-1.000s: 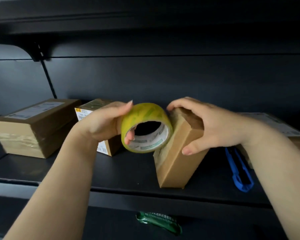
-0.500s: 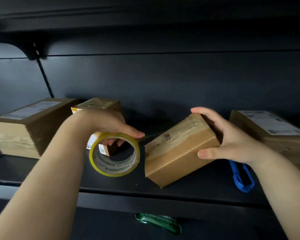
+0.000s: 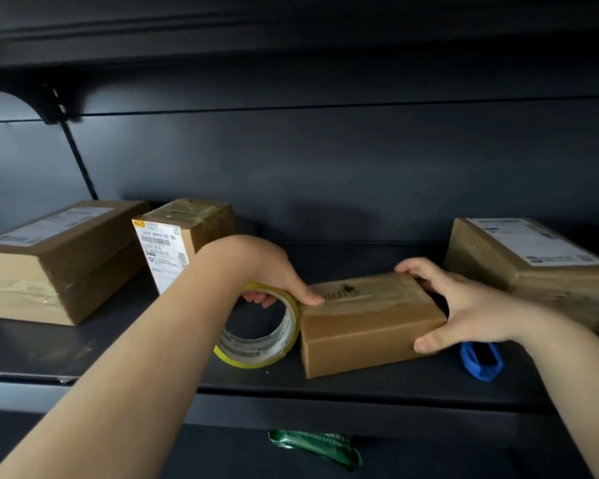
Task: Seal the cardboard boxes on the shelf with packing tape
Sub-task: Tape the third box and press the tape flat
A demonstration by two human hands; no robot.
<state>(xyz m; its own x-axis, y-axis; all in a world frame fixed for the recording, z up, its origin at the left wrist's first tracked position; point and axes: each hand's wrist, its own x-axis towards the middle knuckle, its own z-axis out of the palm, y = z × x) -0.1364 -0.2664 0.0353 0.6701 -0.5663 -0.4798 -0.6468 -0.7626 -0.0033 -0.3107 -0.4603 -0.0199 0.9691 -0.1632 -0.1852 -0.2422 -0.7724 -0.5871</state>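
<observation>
A small cardboard box (image 3: pixel 367 333) lies flat on the dark shelf (image 3: pixel 83 347), a strip of clear tape along its top. My right hand (image 3: pixel 464 305) grips its right end, thumb on the front face and fingers over the back edge. A yellow-edged roll of packing tape (image 3: pixel 277 340) stands on edge against the box's left side. My left hand (image 3: pixel 274 271) grips the roll from above, fingers through its core and thumb pressing on the box's top left corner.
A large taped box (image 3: pixel 59 257) sits at the left, and a labelled box (image 3: pixel 173 243) stands behind my left arm. Another large box (image 3: pixel 533 267) is at the right. A blue cutter (image 3: pixel 481 361) lies by my right wrist. A green packet (image 3: pixel 319 447) lies below the shelf.
The box has gone from standing on end, through a tilt, to lying flat on the shelf. My left hand has lowered the roll to the shelf against the box's left side.
</observation>
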